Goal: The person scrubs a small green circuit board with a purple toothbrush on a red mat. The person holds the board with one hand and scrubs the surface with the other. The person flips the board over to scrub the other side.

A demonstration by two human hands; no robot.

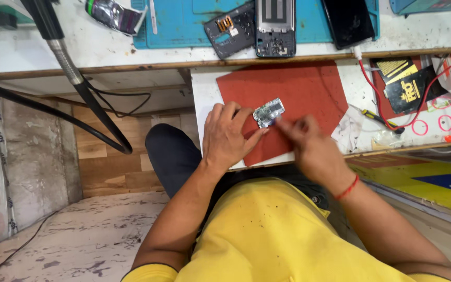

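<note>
Left hand (228, 136) is flat-ish on the red mat (309, 91), fingers loosely curled, with the fingertips pinning the near-left edge of a small circuit board (268, 112) – more pressing than gripping. Right hand (309, 143) comes in from the right, a bit blurred, fingers pinched together with the tips right at the board's near edge; can't tell if there's a tool in that pinch. There's a red thread band on that wrist.

The board itself sits tilted, near the middle of the mat, which lies on a white pull-out shelf (202, 89).

Further out – on the far bench there's a blue work mat (184, 23) with an opened phone frame (275, 26), a dark back cover (230, 28) left of it and a black phone (348, 21) to the right. A shiny silver pouch (113, 15) lies at far left. To the right of the red mat are two black flat packages with gold print (405, 81), red wires looping over them, and some small pink ring stickers (434, 124).
</note>
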